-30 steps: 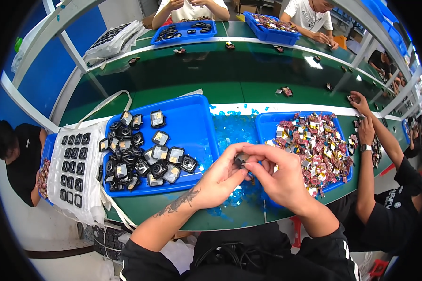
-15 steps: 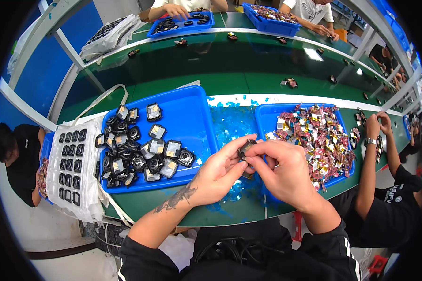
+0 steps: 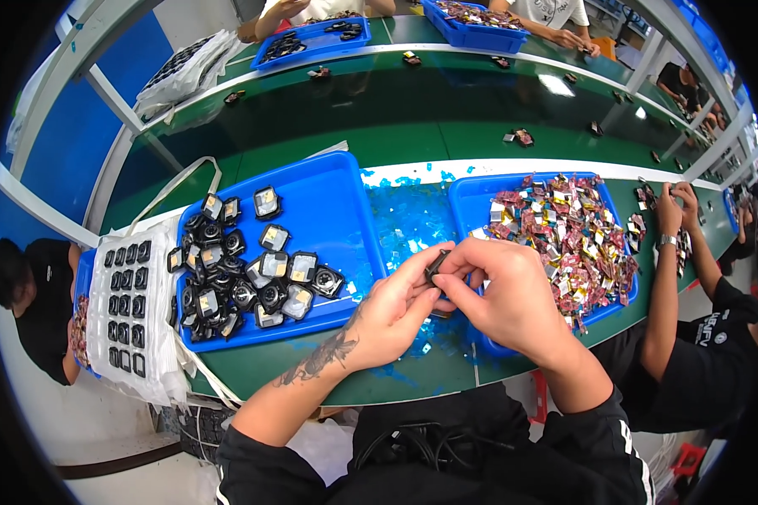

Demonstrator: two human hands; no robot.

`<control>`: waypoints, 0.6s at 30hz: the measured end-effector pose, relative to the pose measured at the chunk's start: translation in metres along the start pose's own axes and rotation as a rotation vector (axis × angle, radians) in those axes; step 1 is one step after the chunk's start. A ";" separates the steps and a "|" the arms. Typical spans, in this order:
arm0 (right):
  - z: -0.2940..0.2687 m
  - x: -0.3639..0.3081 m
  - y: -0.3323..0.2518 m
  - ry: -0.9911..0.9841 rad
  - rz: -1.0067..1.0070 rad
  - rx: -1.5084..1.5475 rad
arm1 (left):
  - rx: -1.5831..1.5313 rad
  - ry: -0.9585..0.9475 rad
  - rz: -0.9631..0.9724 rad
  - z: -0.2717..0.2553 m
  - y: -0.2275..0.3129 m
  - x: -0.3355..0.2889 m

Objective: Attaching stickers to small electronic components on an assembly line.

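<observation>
Between both hands, above the gap separating two blue trays, is a small black watch case [image 3: 435, 265], seen nearly edge-on. My left hand [image 3: 394, 310] cradles it with fingers curled around its side. The thumb and forefinger of my right hand [image 3: 507, 290] pinch at its edge; what they grip there is too small to make out. To the left, a blue tray [image 3: 333, 198] carries black watch cases [image 3: 244, 295] piled on its left side. The right-hand blue tray [image 3: 467, 202] is heaped with small reddish circuit boards [image 3: 564, 244] with white and yellow parts.
Blue film scraps [image 3: 408, 223] litter the green bench between the trays. White moulded trays of black cases [image 3: 126, 295] are stacked at far left. Beyond runs a green conveyor [image 3: 312, 126] with scattered parts. A co-worker's hands [image 3: 678, 202] are at the right; others sit across.
The watch case has turned from showing its face to nearly edge-on. My hands stay together in almost the same place. Across the conveyor, a co-worker's hand has lifted from their tray.
</observation>
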State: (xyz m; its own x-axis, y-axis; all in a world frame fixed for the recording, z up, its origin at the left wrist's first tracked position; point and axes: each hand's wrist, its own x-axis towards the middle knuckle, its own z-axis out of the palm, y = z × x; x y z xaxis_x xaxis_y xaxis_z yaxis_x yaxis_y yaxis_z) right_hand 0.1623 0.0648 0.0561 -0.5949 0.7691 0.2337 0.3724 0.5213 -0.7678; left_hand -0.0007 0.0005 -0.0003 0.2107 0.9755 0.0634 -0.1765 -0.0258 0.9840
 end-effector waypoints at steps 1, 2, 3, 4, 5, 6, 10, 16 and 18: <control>0.002 -0.001 0.005 0.029 -0.064 -0.105 | 0.001 -0.004 -0.003 0.001 0.000 0.001; 0.003 -0.001 0.007 0.058 -0.128 -0.210 | -0.008 -0.008 0.022 0.002 0.000 0.002; 0.004 -0.002 0.007 0.062 -0.125 -0.207 | -0.015 -0.011 0.046 0.002 0.001 0.003; 0.005 -0.004 0.005 0.077 -0.142 -0.228 | -0.012 -0.015 0.042 0.002 0.003 0.003; 0.005 -0.004 0.004 0.093 -0.160 -0.248 | -0.031 -0.024 0.015 0.002 0.005 0.002; 0.004 -0.005 0.003 0.094 -0.157 -0.247 | -0.051 -0.031 -0.011 0.003 0.007 0.001; 0.001 -0.002 0.005 0.165 -0.226 -0.294 | -0.104 -0.025 -0.063 0.006 0.008 0.002; -0.002 -0.009 0.021 0.091 0.053 0.246 | -0.238 0.061 -0.067 0.006 0.018 0.003; -0.011 -0.017 0.018 0.027 0.160 0.339 | -0.240 0.111 -0.031 0.003 0.020 0.004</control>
State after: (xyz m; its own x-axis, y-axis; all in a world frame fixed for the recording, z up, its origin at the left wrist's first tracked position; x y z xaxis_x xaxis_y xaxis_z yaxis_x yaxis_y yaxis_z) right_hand 0.1871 0.0647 0.0451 -0.5276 0.8428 0.1067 0.1996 0.2451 -0.9487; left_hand -0.0003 0.0036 0.0196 0.1152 0.9933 0.0021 -0.3974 0.0441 0.9166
